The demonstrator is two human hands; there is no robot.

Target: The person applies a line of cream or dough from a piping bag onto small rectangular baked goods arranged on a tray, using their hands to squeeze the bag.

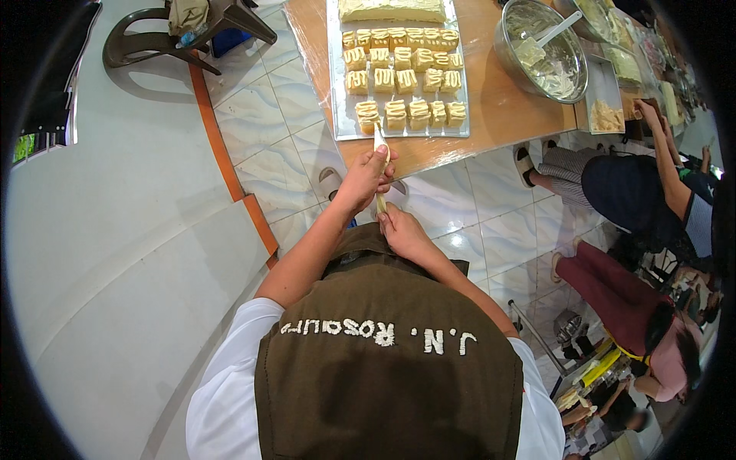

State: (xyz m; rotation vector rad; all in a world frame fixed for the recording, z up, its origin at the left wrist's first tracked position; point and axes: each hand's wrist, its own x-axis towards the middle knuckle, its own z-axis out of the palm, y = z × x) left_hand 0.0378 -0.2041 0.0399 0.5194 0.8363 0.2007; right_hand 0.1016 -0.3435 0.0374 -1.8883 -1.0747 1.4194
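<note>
My left hand (368,175) grips a small piping bag (379,140) close to its narrow tip. Behind it, nearer my body, my right hand (404,231) holds the bag's twisted tail end. The tip meets the front-left cake piece (368,115), which has zigzag lines of pale icing on top. This piece stands at the near edge of a foil-covered board (402,133). Several rows of small cake blocks (418,114) with the same piped icing stand on the board. A larger iced cake slab (392,10) lies across its far end.
A steel mixing bowl (566,86) with icing and a white-handled spatula (558,29) stands right on the plastic-covered wooden table (489,123). Beyond it is a rectangular pan (607,115) with crumbs. Other people (629,184) work at right. A brown plastic chair (129,43) stands left.
</note>
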